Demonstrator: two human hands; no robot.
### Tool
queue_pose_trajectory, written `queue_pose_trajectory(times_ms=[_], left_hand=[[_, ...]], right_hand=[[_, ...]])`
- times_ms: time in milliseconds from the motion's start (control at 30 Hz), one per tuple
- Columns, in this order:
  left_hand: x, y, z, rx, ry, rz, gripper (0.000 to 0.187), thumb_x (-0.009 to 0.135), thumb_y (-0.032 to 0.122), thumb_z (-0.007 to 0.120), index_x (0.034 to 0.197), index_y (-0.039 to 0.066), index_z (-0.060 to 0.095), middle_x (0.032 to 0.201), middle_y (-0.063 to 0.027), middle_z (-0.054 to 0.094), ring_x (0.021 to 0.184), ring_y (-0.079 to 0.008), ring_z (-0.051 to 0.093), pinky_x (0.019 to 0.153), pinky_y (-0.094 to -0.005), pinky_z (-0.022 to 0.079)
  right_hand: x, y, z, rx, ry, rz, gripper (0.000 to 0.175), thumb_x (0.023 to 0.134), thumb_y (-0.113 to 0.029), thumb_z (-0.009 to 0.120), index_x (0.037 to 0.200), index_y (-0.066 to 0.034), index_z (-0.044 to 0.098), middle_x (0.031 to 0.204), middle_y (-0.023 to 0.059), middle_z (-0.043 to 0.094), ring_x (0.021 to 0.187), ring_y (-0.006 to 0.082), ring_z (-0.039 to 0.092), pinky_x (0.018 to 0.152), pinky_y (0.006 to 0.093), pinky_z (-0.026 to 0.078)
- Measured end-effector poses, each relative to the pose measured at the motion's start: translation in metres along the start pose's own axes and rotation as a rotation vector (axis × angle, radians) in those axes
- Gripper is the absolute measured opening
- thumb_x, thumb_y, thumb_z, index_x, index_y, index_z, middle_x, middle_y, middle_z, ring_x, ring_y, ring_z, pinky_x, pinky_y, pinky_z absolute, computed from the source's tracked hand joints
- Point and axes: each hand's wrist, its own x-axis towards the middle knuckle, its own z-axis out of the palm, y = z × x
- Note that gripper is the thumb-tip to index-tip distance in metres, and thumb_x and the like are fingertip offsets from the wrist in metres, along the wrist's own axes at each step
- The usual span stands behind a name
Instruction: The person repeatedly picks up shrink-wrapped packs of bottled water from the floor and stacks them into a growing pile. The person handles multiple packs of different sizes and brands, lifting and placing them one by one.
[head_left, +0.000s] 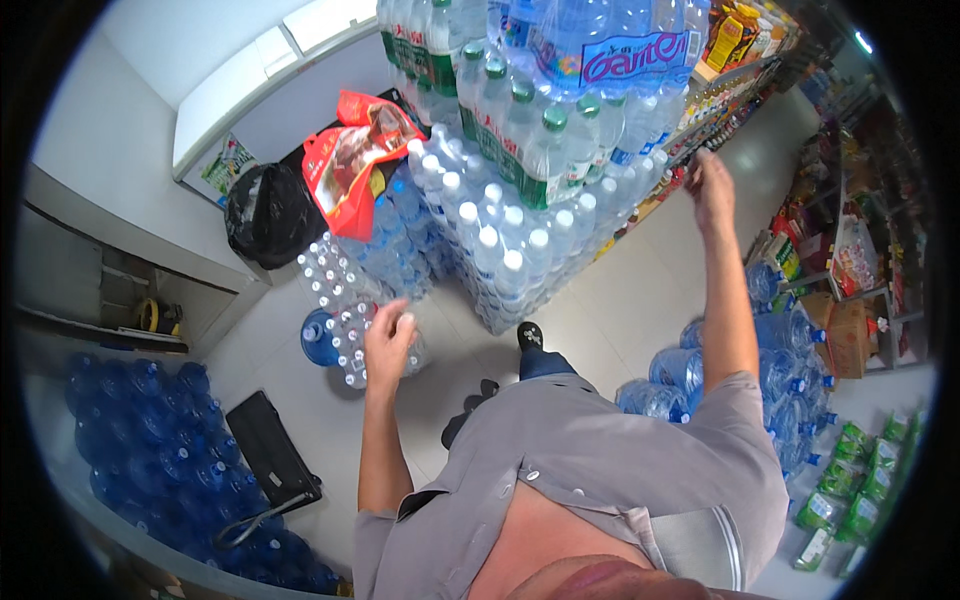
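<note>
My left hand (388, 339) hangs with loosely bent fingers and nothing seen in it, above or beside wrapped packs of clear bottles (352, 330) on the floor. A large blue water jug (318, 337) stands beside those packs. My right hand (711, 191) is stretched forward near the shelving on the right, its fingers partly curled; whether it holds something small cannot be told. Between the hands rises a stack of shrink-wrapped water bottles: white-capped packs (510, 240) below, green-capped packs (551, 142) above, and a blue-wrapped pack (622, 45) on top.
A red printed bag (352, 161) lies behind blue-tinted bottle packs (394, 232), beside a black plastic bag (270, 214). A black folding hand truck (271, 450) lies near many blue jugs (165, 442). More jugs (780, 360) and stocked shelves (847, 247) line the right side.
</note>
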Motion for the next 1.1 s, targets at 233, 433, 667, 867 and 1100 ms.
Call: queue_pose_trajectory(times_ms=[233,433,667,867,1100], left_hand=[[0.101,0.216,0.142,0.166,-0.112,0.848,0.068,0.087,0.016,0.076,0.145,-0.001,0.046,0.121,-0.0194,0.066,0.113,-0.0257,0.065,0.096,-0.0373,0.051],[0.155,0.321,0.23,0.229,0.032,0.9,0.081,0.088,0.024,0.078,0.152,-0.002,0.037,0.138,-0.0217,0.056,0.124,-0.0307,0.056,0.102,-0.0417,0.048],[0.169,0.333,0.229,-0.044,-0.158,0.737,0.077,0.093,0.028,0.075,0.149,-0.009,0.038,0.113,-0.0116,0.065,0.101,-0.0134,0.06,0.09,-0.0275,0.047],[0.147,0.355,0.251,-0.103,-0.113,0.707,0.073,0.095,0.028,0.072,0.148,-0.01,0.039,0.109,-0.0122,0.068,0.095,-0.0181,0.065,0.083,-0.0291,0.052],[0.181,0.323,0.264,-0.57,0.12,0.843,0.032,0.086,0.018,0.07,0.109,-0.003,0.063,0.08,-0.0033,0.061,0.069,-0.0138,0.057,0.059,-0.0304,0.048]], right_hand=[[0.148,-0.103,0.036,-0.175,-0.042,-0.249,0.047,0.103,-0.043,0.056,0.128,-0.0032,0.064,0.118,0.0087,0.068,0.105,0.0178,0.063,0.096,0.0336,0.048],[0.198,-0.122,0.062,0.148,-0.254,0.056,0.057,0.1,-0.053,0.058,0.134,-0.0069,0.061,0.124,0.0081,0.067,0.11,0.0231,0.062,0.101,0.0404,0.047],[0.232,-0.129,0.077,0.62,-0.463,0.174,0.027,0.096,-0.022,0.068,0.112,0.0008,0.068,0.101,0.0113,0.074,0.089,0.0183,0.073,0.084,0.0368,0.061],[0.232,-0.141,0.091,0.571,-0.459,0.176,0.025,0.101,-0.023,0.06,0.111,-0.0016,0.068,0.098,0.0106,0.074,0.083,0.0182,0.071,0.075,0.0388,0.062],[0.196,-0.114,0.057,-0.19,-0.378,-0.073,0.04,0.104,-0.033,0.047,0.122,-0.003,0.067,0.111,0.0154,0.071,0.105,0.0253,0.069,0.087,0.0437,0.059]])
